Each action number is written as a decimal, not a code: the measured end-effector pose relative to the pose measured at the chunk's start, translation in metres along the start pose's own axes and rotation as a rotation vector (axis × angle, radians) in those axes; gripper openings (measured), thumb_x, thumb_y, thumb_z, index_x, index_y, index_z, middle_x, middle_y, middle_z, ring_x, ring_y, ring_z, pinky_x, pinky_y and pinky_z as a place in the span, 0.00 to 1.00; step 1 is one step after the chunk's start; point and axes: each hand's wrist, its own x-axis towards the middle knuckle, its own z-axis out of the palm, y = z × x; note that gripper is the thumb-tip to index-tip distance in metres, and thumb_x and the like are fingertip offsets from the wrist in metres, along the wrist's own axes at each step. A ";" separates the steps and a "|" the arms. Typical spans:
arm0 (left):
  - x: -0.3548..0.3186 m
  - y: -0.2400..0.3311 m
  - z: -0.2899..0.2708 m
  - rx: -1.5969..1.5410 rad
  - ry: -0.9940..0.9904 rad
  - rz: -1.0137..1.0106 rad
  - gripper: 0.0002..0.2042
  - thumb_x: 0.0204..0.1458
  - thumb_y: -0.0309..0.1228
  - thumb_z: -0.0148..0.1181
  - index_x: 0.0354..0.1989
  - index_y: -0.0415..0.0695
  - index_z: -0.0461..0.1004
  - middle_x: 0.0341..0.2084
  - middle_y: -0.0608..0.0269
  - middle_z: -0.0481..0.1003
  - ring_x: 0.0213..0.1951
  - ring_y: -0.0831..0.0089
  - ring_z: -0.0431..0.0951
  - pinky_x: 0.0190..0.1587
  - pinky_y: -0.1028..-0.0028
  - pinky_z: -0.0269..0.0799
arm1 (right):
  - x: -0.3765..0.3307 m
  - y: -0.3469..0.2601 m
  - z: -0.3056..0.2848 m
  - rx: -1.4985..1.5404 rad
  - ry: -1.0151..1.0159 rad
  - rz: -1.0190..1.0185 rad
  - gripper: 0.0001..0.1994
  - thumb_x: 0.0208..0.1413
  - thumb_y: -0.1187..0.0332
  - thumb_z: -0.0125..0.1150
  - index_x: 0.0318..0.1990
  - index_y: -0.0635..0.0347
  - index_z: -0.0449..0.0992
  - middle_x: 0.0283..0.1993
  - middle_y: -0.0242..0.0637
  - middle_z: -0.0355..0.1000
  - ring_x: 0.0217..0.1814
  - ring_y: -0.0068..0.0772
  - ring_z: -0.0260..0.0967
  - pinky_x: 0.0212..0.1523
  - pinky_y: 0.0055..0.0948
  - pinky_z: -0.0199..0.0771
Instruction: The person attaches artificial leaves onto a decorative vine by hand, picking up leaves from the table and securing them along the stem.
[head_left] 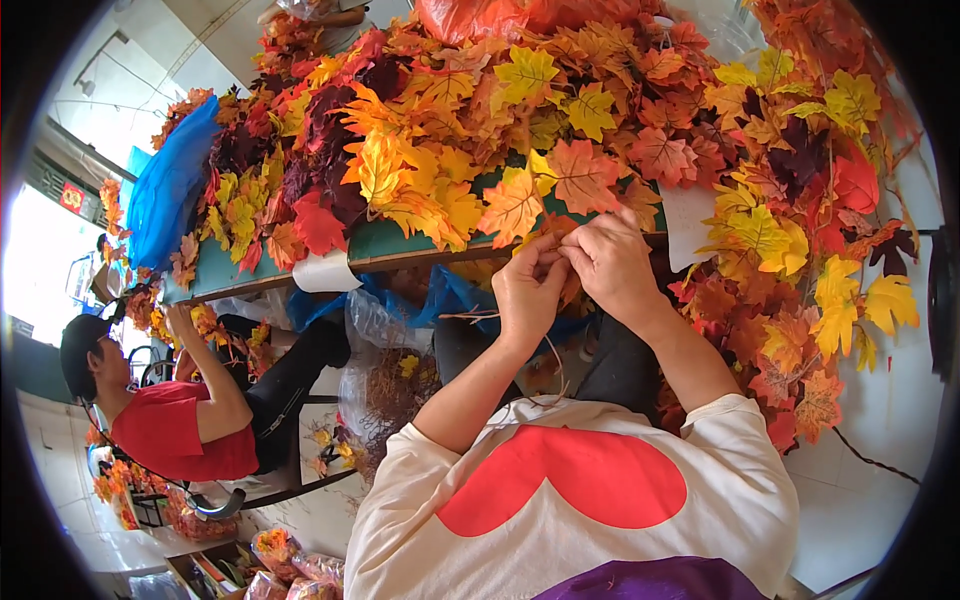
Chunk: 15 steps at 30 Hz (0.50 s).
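Note:
My left hand (528, 292) and my right hand (612, 268) meet at the table's front edge, fingers pinched together. They close on an artificial maple leaf spray; its exact grip point is hidden between the fingertips. Just beyond the fingers are an orange-yellow leaf (512, 206) and a coral-red leaf (584, 177). A thin brown stem (470, 316) shows beside my left wrist, and more thin strands curl down toward my lap.
Artificial autumn leaves (440, 90) heap over the green table (385, 245) and hang down on the right. Blue plastic (175, 185) stands at the left end. A co-worker in a red shirt (185, 430) sits at left. Bagged leaves (275, 550) lie on the floor.

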 end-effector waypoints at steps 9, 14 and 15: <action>0.001 -0.004 -0.015 -0.199 -0.203 -0.110 0.16 0.52 0.19 0.50 0.50 0.34 0.66 0.36 0.57 0.75 0.34 0.78 0.75 0.38 0.78 0.73 | 0.009 0.026 -0.009 0.289 -0.128 0.064 0.05 0.44 0.72 0.61 0.23 0.64 0.73 0.22 0.38 0.71 0.26 0.33 0.67 0.35 0.27 0.64; 0.004 0.000 -0.023 -0.648 -0.391 -0.429 0.18 0.55 0.22 0.46 0.56 0.36 0.60 0.43 0.55 0.71 0.41 0.72 0.74 0.45 0.72 0.73 | 0.017 0.037 -0.013 0.433 -0.261 0.230 0.07 0.48 0.71 0.60 0.25 0.66 0.73 0.22 0.32 0.70 0.28 0.24 0.65 0.35 0.23 0.64; 0.003 0.000 -0.024 -0.673 -0.422 -0.466 0.18 0.55 0.21 0.46 0.55 0.36 0.60 0.42 0.55 0.71 0.41 0.71 0.74 0.45 0.71 0.73 | 0.018 0.039 -0.012 0.473 -0.302 0.291 0.07 0.49 0.71 0.59 0.26 0.67 0.73 0.23 0.31 0.70 0.28 0.23 0.65 0.35 0.22 0.64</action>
